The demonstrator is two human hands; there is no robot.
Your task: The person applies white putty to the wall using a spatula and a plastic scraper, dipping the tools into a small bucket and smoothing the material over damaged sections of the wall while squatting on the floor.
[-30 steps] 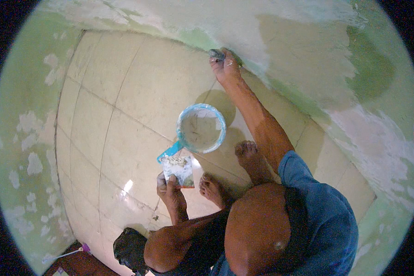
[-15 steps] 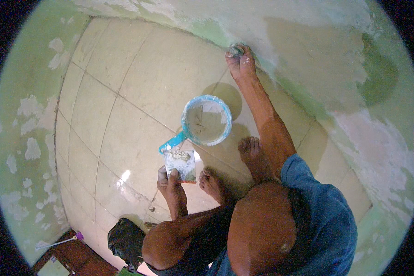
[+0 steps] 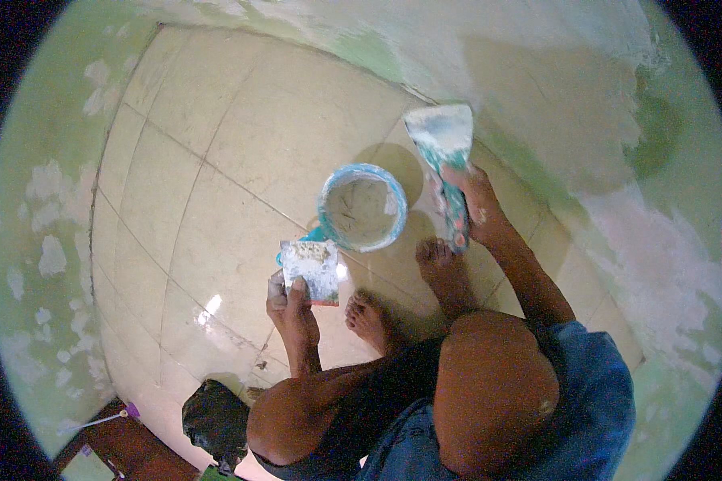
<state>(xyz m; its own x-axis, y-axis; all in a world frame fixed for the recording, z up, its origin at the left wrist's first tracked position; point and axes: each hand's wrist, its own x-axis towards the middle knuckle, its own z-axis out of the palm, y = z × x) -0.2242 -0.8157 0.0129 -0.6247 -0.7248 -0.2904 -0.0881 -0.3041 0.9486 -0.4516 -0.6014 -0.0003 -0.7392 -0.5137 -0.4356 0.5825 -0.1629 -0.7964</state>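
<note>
Gripping scraper in right fingers, pinching card with left fingers; could drop putty on floor if tilted.

**Cream tile floor, dipper parked in the middle**

So the floor is pale cream tile, dark grout lines running across it, and a bright patch of glare over on the left. Sitting on it roughly mid-floor is a round blue dipper, rim smeared white, handle partly hidden. Two bare feet are planted near it: left foot just below, right foot off to the lower right. Black bag toward the bottom left, plus a small dark speck near it.
</note>
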